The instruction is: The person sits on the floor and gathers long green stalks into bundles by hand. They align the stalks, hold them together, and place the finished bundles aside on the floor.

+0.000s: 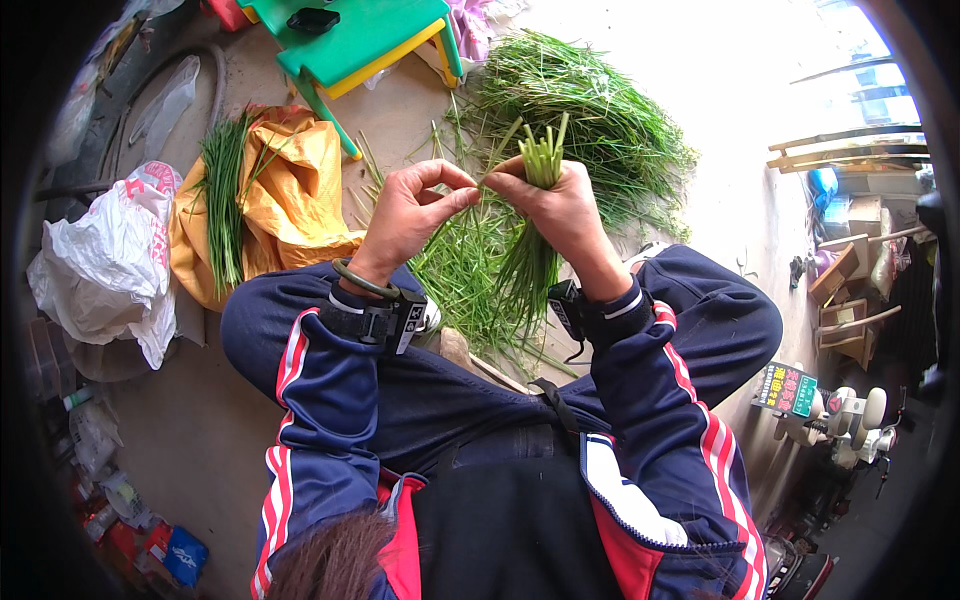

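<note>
Upright in my right hand (561,214) is a bundle of garlic chives (541,161). Its pale cut ends point away from me, and the green leaves hang down towards my lap. My left hand (420,214) is beside it, thumb and forefinger pinched at a thin chive stalk between the two hands. Loose chives and trimmings (472,277) cover the floor between my crossed legs. Beyond my right hand lies a large heap of chives (577,97). A sorted bunch of chives (223,202) rests on an orange woven sack (292,195) to the left.
A green and yellow plastic stool (367,37) stands ahead, with a black object (313,20) on top. Left of the sack is a white plastic bag (112,262). A parked scooter (847,424) and wooden pieces (844,270) are at the right. Packages (180,555) lie at lower left.
</note>
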A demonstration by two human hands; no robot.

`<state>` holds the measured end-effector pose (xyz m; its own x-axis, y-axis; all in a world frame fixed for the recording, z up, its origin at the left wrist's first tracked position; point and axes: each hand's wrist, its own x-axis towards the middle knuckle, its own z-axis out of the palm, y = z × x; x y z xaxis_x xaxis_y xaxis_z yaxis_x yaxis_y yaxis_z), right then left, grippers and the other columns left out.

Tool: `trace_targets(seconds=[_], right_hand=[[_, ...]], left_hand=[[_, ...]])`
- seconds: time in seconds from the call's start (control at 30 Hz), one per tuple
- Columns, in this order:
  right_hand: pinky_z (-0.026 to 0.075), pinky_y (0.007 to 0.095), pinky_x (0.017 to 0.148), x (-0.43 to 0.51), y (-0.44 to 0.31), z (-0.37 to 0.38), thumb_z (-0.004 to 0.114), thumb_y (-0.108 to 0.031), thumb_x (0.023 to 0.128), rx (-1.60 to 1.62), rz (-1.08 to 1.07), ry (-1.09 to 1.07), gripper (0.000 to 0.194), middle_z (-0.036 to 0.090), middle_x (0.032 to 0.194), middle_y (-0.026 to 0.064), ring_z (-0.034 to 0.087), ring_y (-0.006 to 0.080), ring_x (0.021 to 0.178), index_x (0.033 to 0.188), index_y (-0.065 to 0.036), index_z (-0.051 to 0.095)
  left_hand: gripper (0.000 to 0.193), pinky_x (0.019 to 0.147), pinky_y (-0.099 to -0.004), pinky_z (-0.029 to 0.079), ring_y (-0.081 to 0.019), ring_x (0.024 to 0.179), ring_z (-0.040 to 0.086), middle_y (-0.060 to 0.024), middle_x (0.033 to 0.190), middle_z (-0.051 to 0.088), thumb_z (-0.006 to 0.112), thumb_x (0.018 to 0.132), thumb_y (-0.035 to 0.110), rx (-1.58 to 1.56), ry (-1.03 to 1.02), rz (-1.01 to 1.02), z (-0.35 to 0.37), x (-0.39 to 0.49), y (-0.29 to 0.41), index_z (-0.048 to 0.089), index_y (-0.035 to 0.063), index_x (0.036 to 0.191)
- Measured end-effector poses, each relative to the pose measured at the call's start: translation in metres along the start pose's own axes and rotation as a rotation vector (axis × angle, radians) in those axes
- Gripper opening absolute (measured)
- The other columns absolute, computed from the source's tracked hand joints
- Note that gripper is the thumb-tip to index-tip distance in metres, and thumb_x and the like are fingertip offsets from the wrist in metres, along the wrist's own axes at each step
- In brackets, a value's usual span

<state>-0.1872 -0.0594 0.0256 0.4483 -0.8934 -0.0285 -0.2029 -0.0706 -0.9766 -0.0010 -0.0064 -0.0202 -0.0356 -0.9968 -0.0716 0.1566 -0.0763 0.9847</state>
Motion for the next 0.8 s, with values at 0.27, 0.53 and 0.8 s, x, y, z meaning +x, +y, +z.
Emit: trace_targets(seconds=[0.27, 0.53, 0.8], right_hand=[[0.036, 0.019, 0.049, 0.0, -0.016, -0.031, 0.069, -0.007, 0.086, 0.333, -0.006, 0.348, 0.012, 0.058, 0.065, -0.0017, 0.049, 0.0042, 0.054, 0.093, 0.003, 0.071], [0.039, 0.02, 0.052, -0.008, -0.026, -0.043, 0.072, -0.014, 0.085, 0.099, 0.048, 0.152, 0.021, 0.062, 0.071, -0.0017, 0.05, 0.0032, 0.059, 0.1, 0.001, 0.07], [0.041, 0.0201, 0.053, -0.002, -0.011, 0.005, 0.072, -0.012, 0.085, 0.148, -0.011, -0.018, 0.014, 0.063, 0.07, -0.0012, 0.053, 0.0037, 0.06, 0.089, 0.001, 0.07]], left_hand=[[0.014, 0.065, -0.0195, 0.047, -0.0046, 0.075, 0.06, 0.0002, 0.083, 0.067, 0.072, 0.084, 0.012, 0.122, 0.038, -0.003, -0.006, 0.002, -0.009, 0.067, 0.001, 0.093], [0.016, 0.053, -0.0159, 0.036, -0.0001, 0.061, 0.049, -0.0001, 0.086, 0.068, 0.066, 0.089, 0.01, -0.136, -0.037, -0.145, -0.008, 0.001, 0.002, 0.065, 0.0036, 0.103], [0.017, 0.051, -0.0148, 0.033, 0.0017, 0.059, 0.046, -0.0008, 0.086, 0.069, 0.067, 0.089, 0.013, -0.21, -0.206, -0.2, -0.004, -0.006, 0.01, 0.066, 0.0048, 0.103]])
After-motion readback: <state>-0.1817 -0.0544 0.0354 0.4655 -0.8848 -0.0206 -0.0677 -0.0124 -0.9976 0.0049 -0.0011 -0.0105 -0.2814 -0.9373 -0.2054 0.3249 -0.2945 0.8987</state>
